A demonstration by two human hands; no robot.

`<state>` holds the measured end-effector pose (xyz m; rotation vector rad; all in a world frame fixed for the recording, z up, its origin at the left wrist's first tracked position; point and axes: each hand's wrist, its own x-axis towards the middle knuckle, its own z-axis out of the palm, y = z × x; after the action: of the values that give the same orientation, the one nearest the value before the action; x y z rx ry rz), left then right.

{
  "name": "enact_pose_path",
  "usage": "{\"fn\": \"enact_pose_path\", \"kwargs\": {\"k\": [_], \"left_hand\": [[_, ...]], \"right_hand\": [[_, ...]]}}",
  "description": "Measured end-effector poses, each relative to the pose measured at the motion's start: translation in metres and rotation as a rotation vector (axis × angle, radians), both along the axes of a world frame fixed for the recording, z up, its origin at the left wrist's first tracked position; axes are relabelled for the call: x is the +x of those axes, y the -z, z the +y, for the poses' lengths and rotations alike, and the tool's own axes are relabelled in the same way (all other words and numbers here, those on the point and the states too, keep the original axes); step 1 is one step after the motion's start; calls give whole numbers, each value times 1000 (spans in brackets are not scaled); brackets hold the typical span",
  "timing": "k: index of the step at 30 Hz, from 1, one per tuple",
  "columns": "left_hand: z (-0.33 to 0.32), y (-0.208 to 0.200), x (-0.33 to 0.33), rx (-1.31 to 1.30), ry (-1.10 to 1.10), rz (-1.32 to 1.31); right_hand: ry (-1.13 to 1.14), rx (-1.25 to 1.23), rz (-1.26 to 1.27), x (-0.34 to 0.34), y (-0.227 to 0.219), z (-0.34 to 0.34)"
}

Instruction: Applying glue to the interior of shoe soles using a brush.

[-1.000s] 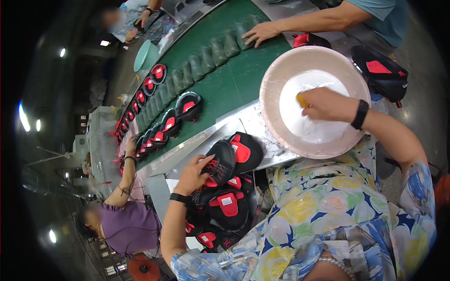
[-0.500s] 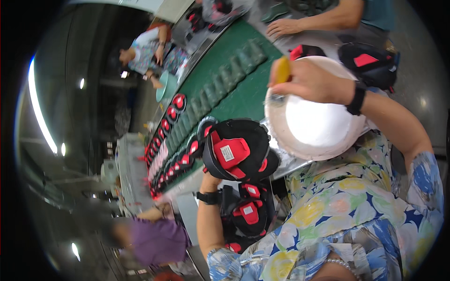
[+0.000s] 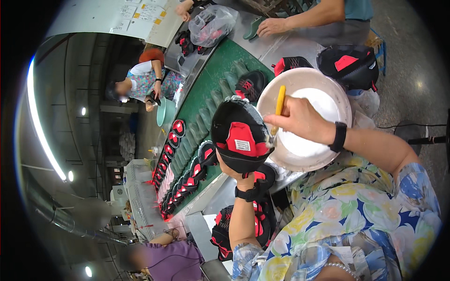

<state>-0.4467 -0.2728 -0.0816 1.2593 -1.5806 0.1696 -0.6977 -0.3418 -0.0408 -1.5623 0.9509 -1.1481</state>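
My left hand [image 3: 229,167] is closed round a black shoe upper [image 3: 224,127] with a red patch and a white label inside. A whitish coating shows along the upper's far edge. In my right hand [image 3: 307,121] is a brush [image 3: 281,99] with a yellow handle, its bristles down at the right edge of the upper. Whether the bristles press on it I cannot tell. Just behind the brush stands a pale round basin [image 3: 346,96] with white liquid [image 3: 304,145] in it.
Rows of shoe uppers [image 3: 191,181] and grey-green shoe lasts [image 3: 190,136] lie on a green conveyor belt [image 3: 215,70]. More black-and-red uppers [image 3: 349,65] sit beyond the basin and below my left arm. Co-workers stand across the belt, at far right and lower left.
My right hand has brought the brush from over the basin to the upper's right edge. The upper in my left hand has turned and moved up and right. The whole view has shifted.
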Motion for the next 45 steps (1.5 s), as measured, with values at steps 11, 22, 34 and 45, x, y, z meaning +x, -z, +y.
{"fn": "enact_pose_path", "kwargs": {"k": [11,22,34,45], "left_hand": [[21,-6,51,627,170,968],[35,20,-31,961,486,957],[23,-5,-5,850,450,1135],[27,19,45,877,367,841]], "right_hand": [[-215,-216,-109,-30,-5,-11],[-323,-896,-71,11,-6,-10],[-78,-638,34,-31,-16,-18],[-311,-565,149,-46,2,-17]]}}
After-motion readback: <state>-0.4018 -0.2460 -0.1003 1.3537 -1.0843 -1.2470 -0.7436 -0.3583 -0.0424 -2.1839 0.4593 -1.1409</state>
